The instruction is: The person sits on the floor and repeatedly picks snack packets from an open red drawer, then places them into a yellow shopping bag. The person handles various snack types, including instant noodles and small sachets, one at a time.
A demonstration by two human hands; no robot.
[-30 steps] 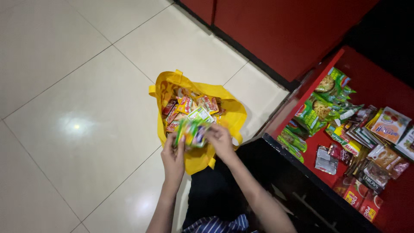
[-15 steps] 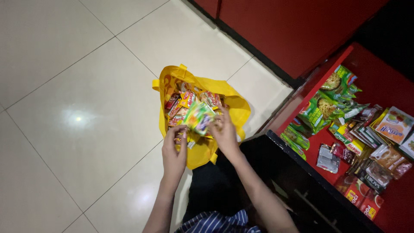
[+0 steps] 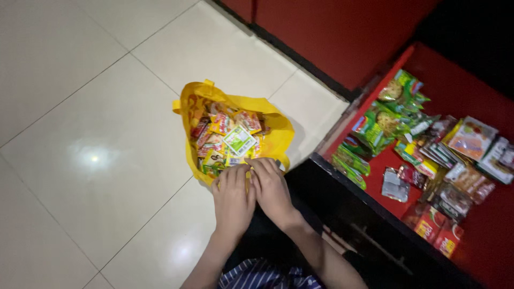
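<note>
Yellow bag (image 3: 273,140) on the white tiled floor (image 3: 96,107), centre of the frame, mouth open upward, packed with small sachets (image 3: 227,140) in red, yellow and green; one white-and-green sachet (image 3: 239,140) lying on top, flat. Left hand (image 3: 233,200) and right hand (image 3: 272,190) side by side at the bag's near rim, just below the middle of the frame, backs toward the camera, fingers curled over the edge and touching the yellow fabric. Grip of each hand: fingertips hidden behind the rim, so cannot tell whether pinching the fabric, a sachet or nothing. Forearms running down to the lower edge, a striped sleeve (image 3: 262,274) between them at the bottom. Right of the hands, a dark ledge (image 3: 348,203) slanting across the lower right. Beyond it, an open red drawer (image 3: 460,96) on the right side of the frame, holding green noodle packets (image 3: 383,126) toward its upper left and mixed packets and boxes (image 3: 466,176) toward the right. Red cabinet fronts (image 3: 332,32) along the top.
</note>
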